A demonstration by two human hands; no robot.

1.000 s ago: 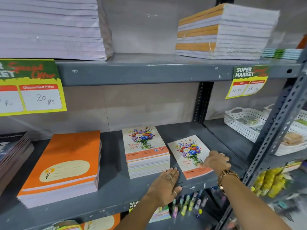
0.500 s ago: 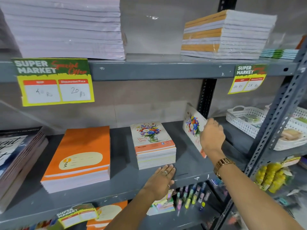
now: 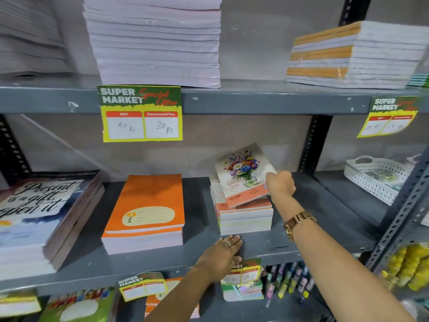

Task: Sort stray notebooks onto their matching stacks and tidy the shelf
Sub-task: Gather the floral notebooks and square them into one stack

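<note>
My right hand (image 3: 279, 185) grips a floral-cover notebook (image 3: 243, 173) by its right edge. The notebook is tilted and partly blurred, its lower edge touching the top of the matching floral stack (image 3: 246, 219) on the grey middle shelf (image 3: 308, 217). My left hand (image 3: 220, 256) lies flat, palm down, on the shelf's front edge just in front of that stack, holding nothing. To the left stands an orange notebook stack (image 3: 145, 214). Further left is a stack with a "Present is a gift" cover (image 3: 39, 219).
The upper shelf carries tall white stacks (image 3: 153, 40) and an orange-striped stack (image 3: 355, 54). Price tags (image 3: 141, 113) hang from its edge. A white basket (image 3: 373, 177) sits on the right bay. Below are pens (image 3: 287, 282), more notebooks and yellow items (image 3: 408, 268).
My right hand lifted the floral notebook off the shelf at the right and carried it leftward onto the floral stack. My left hand stayed on the shelf edge. The view shifted left.
</note>
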